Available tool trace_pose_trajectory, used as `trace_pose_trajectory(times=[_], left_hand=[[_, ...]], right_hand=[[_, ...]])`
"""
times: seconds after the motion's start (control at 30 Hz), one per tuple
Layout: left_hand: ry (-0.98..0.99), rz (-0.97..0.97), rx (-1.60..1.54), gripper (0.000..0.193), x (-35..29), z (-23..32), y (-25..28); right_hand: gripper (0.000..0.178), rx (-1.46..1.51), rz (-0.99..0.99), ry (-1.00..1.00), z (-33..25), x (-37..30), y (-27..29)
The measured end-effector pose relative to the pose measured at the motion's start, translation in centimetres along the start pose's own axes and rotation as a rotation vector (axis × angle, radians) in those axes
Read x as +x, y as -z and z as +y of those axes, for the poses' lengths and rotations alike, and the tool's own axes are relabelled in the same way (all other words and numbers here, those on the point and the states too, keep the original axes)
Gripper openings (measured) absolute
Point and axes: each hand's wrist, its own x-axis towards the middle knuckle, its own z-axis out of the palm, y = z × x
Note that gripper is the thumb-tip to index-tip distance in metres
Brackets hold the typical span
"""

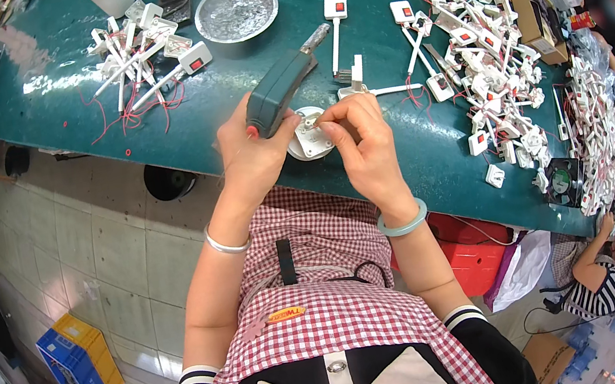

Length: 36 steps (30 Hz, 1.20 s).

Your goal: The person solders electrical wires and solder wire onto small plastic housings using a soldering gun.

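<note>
Grey driver (277,90) gripped tight by left hand (252,156), round white part (308,136) pinched by right hand (360,137) fingers, both at edge of green table (370,173), white switch pile (491,69) to the right, metal bowl (236,11) behind.

Head-worn fisheye; steeply down; close

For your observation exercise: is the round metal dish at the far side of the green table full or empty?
Empty, as far as the head view shows: the round metal dish shows only its bare shiny bottom, with nothing visible inside it on the green table.
</note>
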Motion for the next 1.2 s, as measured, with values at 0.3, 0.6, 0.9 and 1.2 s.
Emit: trace_pose_trajectory(times=[0.3,0.6,0.9,1.2], left_hand=[[0.007,-0.009,-0.036,0.019,0.0,0.1,0.0],[-0.013,0.073,-0.053,0.021,-1.4,0.1,0.7],[-0.121,0.084,0.250,0.022,-10.4,4.6,6.2],[-0.116,0.026,0.277,0.020,-12.5,5.1,6.7]], right_hand=[[0.010,-0.093,0.135,0.038,-0.7,-0.4,-2.0],[0.012,-0.117,0.212,0.106,0.0,-0.8,-2.6],[0.016,-0.094,0.249,0.163,0.5,-0.8,-2.8],[0.017,-0.079,0.250,0.207,0.7,-0.6,-2.7]])
